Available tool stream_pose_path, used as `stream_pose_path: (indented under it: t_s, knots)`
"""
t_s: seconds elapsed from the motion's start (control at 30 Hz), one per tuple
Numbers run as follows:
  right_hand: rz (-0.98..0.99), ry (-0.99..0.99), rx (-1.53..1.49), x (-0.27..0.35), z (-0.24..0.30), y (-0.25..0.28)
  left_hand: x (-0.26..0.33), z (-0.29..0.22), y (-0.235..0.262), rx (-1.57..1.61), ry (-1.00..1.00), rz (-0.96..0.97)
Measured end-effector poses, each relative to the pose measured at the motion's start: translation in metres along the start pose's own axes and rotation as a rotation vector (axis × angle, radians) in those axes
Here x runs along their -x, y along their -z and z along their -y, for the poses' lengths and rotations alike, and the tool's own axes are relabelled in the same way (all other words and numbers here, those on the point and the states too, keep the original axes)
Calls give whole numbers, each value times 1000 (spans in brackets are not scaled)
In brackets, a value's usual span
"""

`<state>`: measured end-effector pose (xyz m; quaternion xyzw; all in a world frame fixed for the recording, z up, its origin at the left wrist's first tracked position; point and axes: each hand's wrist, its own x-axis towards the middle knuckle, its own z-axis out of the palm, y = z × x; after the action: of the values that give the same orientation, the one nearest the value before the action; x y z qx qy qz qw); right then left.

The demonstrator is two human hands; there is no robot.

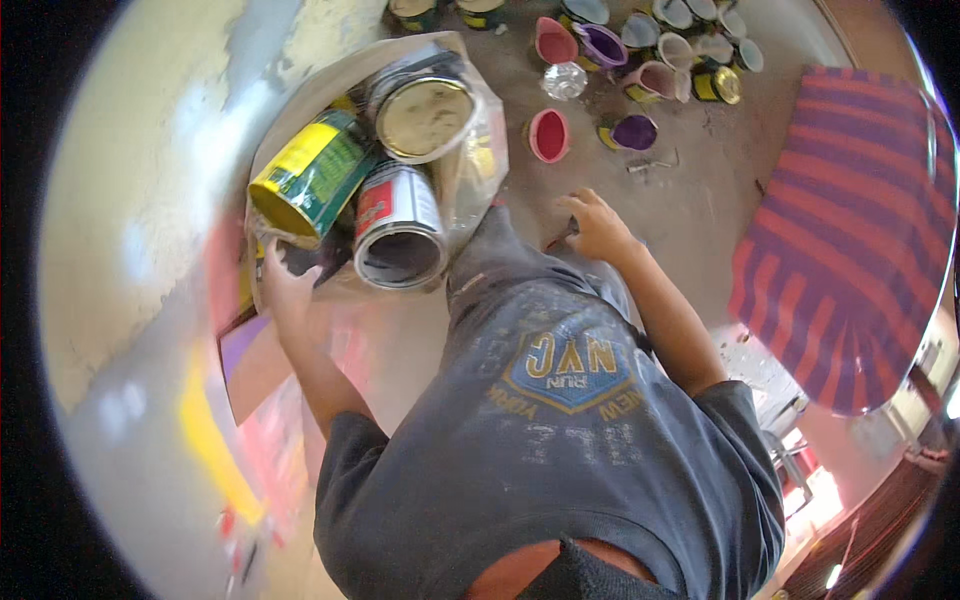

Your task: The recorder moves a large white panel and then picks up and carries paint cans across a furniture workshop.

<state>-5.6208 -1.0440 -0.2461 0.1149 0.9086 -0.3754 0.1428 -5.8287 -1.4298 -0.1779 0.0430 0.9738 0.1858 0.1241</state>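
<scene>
"Green-and-yellow can (312, 170), you say. How near is the left hand (290, 290)?"

"Just below its near end, thumb and fingers spread apart. Whether a fingertip touches the can or the bag, I can't tell."

"And the right hand (600, 228)?"

"Over beside the knee (490, 245), fingers bent, next to something small and dark (572, 226). I can't tell whether it grips anything."

"Where's the can, then?"

"Tilted in a translucent bag (482, 180), beside a white can (410, 205) with a red patch. Another can (425, 118), its round end pale, lies farther back."

"Farther out?"

"Past the right hand, a red tub (549, 136) and a purple tub (634, 132) on the floor (690, 215), with more tubs (655, 50) crowded behind. Off right, a red-and-purple striped surface (850, 240)."
</scene>
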Motion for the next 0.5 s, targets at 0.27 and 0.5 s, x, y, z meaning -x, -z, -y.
stream_pose_path:
  t_s: [0.27, 0.5]
  knots:
    - [281, -495, -10, 133, -221, -25, 41, -131, -2, -263, -112, -137]
    - [-82, -943, -171, 285, -320, -19, 113, -227, -187, 154, -267, 378]
